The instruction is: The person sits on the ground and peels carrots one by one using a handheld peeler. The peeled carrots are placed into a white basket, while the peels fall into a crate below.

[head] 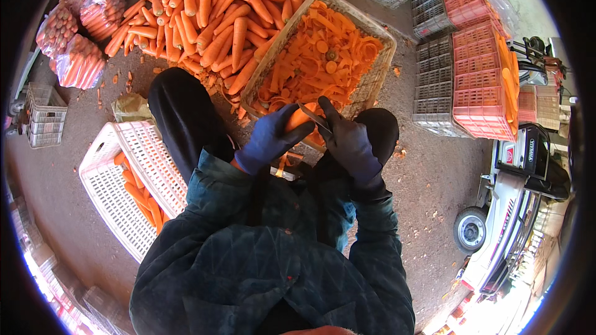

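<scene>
My left hand [271,136], in a blue glove, grips a carrot [299,117] above the near edge of a shallow plastic crate [389,56]. A bladed tool, a knife or a peeler [316,120], is held in my gloved right hand [347,137], its blade against the carrot. My fingers hide its handle. Orange peelings [321,56] and several cut carrot ends fill much of the crate beneath both hands. Beyond my left knee lies a large heap of whole carrots [219,18], partly against the crate's left side.
At my left, a white perforated crate [153,158] holds several peeled carrots [139,190]. Plastic bags of carrots [79,63] lie at the far left, near a small grey crate [46,114]. Right, carrot-filled red crates [479,79] stand beside dark crates [433,83] and a parked three-wheeled vehicle [498,223].
</scene>
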Motion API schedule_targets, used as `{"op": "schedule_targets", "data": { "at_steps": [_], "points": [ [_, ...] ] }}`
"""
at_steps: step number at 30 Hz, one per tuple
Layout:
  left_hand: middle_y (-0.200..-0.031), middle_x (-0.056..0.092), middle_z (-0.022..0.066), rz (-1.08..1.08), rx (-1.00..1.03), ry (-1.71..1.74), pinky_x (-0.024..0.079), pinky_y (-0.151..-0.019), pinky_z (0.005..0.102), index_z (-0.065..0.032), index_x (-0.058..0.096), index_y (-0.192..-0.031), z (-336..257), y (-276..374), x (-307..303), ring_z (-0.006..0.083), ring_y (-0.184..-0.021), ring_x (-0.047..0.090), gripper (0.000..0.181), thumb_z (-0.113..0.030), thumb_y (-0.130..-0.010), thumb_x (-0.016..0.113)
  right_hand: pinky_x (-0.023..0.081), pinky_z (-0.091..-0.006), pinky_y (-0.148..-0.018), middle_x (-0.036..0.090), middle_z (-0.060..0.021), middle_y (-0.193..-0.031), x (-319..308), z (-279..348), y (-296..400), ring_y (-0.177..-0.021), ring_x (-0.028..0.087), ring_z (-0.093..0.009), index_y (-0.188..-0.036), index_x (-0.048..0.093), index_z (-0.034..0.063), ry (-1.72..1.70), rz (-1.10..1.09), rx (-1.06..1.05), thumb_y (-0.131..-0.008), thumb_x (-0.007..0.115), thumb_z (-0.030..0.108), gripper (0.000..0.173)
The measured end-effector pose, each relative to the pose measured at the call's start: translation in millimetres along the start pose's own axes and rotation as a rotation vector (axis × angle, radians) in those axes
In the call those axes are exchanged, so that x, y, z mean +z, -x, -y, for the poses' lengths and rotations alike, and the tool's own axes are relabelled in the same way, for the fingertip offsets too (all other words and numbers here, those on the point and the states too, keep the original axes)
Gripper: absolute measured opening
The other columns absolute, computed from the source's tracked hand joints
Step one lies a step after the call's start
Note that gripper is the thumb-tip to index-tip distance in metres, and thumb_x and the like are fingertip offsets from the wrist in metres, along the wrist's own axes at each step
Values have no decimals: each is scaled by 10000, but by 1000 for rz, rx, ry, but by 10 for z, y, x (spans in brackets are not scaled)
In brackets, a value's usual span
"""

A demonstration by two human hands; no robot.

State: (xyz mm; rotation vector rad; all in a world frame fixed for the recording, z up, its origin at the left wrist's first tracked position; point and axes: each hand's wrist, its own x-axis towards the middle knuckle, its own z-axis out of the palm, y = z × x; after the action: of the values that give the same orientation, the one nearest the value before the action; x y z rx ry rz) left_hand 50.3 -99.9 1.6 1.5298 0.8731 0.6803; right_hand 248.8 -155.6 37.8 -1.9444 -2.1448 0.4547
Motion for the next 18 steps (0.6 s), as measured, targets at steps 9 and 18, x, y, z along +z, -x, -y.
{"op": "schedule_targets", "data": {
  "at_steps": [9,18],
  "points": [
    [-891,691,124,-21,216,-373,533,-706,349,-69,660,-1123,123,10,-101,299,-795,687,353,-193,-821,795,534,-449,-650,629,-218,-743,-62,118,-103,-706,662,-380,-1397,505,75,-131,185,-11,-949,604,185,473],
    [-890,694,76,-161,635,-111,539,-676,343,-86,690,-1044,-64,-26,-201,271,-775,686,394,-188,-717,883,503,-316,-795,609,-122,-1103,129,-407,-190,-893,641,-227,-1422,492,47,-534,193,279,-1030,468,224,430]
  ]
}}
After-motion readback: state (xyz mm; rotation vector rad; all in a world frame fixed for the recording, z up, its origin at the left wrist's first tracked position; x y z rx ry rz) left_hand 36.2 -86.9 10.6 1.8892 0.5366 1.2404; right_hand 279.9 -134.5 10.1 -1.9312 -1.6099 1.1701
